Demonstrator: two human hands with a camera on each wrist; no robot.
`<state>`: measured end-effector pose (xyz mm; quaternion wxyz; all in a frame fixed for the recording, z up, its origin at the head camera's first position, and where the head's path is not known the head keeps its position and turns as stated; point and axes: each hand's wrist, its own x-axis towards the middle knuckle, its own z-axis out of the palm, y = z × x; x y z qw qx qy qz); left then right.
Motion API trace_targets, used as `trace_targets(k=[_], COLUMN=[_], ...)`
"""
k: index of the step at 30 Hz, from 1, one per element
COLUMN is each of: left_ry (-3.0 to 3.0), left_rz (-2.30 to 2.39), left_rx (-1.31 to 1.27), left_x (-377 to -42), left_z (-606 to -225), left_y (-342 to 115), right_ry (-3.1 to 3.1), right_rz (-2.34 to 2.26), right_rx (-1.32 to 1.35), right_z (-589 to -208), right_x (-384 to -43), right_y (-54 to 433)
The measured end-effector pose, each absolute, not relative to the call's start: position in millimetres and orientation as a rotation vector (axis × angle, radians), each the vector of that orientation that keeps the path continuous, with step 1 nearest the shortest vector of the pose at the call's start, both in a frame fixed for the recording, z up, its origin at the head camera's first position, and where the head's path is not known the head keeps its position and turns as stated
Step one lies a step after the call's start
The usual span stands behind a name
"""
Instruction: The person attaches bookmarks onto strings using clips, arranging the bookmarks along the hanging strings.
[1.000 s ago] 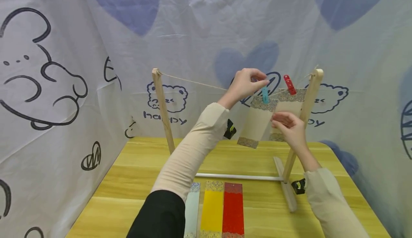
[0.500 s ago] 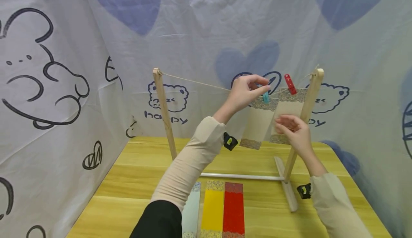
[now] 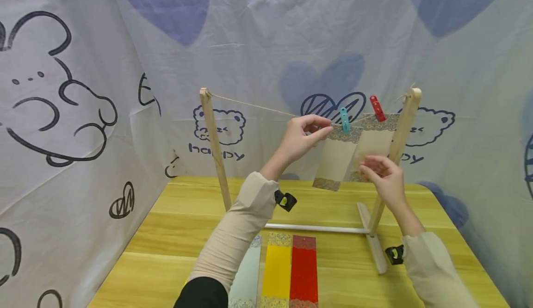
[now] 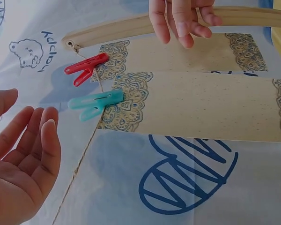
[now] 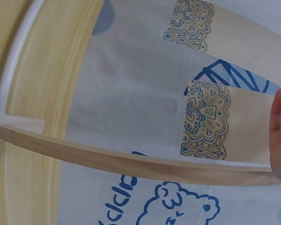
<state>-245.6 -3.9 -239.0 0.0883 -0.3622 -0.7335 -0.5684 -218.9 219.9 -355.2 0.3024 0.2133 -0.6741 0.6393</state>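
Observation:
Two cream cards with patterned end bands hang from a string (image 3: 254, 105). A turquoise clothespin (image 3: 345, 121) clips the nearer card (image 3: 333, 159) at its top band, and a red clothespin (image 3: 377, 109) clips the farther card (image 3: 374, 142) beside the right post. My left hand (image 3: 301, 136) is just left of the turquoise clothespin; the left wrist view shows its fingers (image 4: 37, 140) loosely bent, apart from the clip, with nothing in them. In front of the farther card's lower part is my right hand (image 3: 386, 178), its fingers loosely bent and holding nothing.
The string runs between a left wooden post (image 3: 215, 150) and a right wooden post (image 3: 401, 132), joined low down by a white rod (image 3: 316, 228). Pale, yellow (image 3: 276, 271) and red (image 3: 304, 268) cards lie on the wooden table (image 3: 158, 234) in front.
My left hand has let go of the turquoise clothespin and moved down and left, leaving it on the string and card. My right hand has drawn slightly down and right, away from the nearer card.

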Motion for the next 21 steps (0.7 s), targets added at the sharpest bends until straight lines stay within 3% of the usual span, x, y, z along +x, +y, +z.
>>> trace_targets(k=[17, 21], left_ry=[-2.129, -2.132], left_rz=[-1.868, -1.929], left_rx=[-0.976, -0.920], left_x=[-231.5, -227.5], left_z=[-289.4, -301.6], left_y=[-33.6, -39.8], right_ry=[-1.630, -1.630], right_rz=[1.827, 1.796], right_rx=[0.693, 0.779], right_z=[-378.5, -447.1], right_x=[-218.7, -277.2], right_y=[211.1, 250.1])
